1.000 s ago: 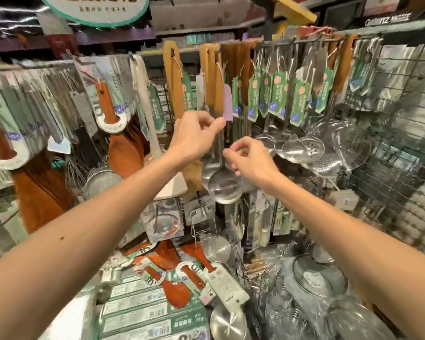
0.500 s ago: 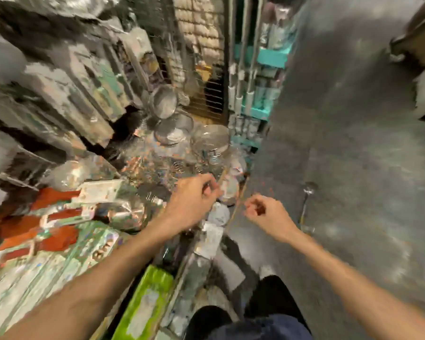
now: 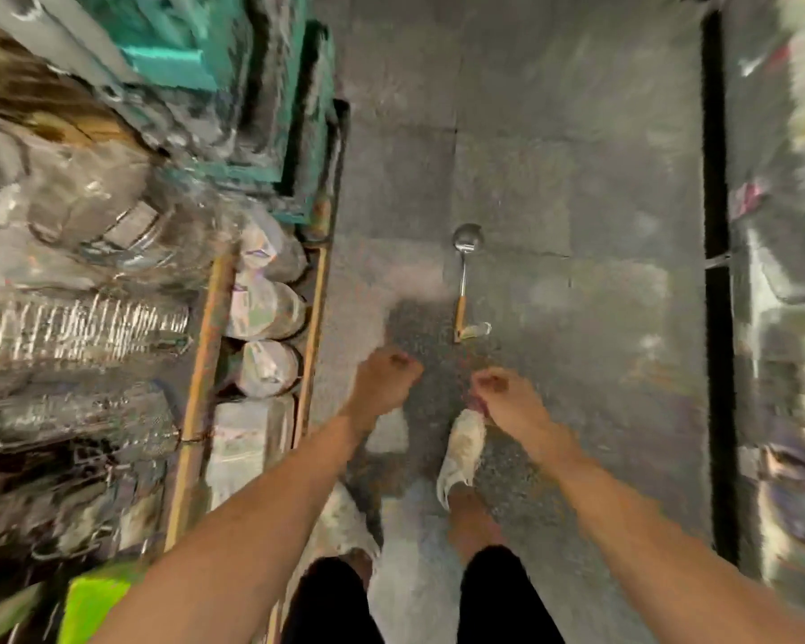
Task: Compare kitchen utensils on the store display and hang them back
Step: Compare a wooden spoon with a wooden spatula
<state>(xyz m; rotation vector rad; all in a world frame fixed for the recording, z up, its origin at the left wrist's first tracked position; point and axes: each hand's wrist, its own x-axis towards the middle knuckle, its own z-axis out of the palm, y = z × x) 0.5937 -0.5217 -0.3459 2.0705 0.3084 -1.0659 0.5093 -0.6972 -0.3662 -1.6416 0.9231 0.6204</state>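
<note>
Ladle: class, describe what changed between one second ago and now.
The ladle, held up by both hands a second ago, was let go and now lies on the floor. The left hand and right hand dropped, curled and empty. Both arms remain stretched forward.

Wooden-handled steel ladle (image 3: 464, 281), apparently tagged, flat on floor (image 3: 554, 132)

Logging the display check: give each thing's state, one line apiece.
left hand: fingers curled, holding nothing
right hand: fingers curled, holding nothing
ladle: lying flat on the floor, touched by neither hand
</note>
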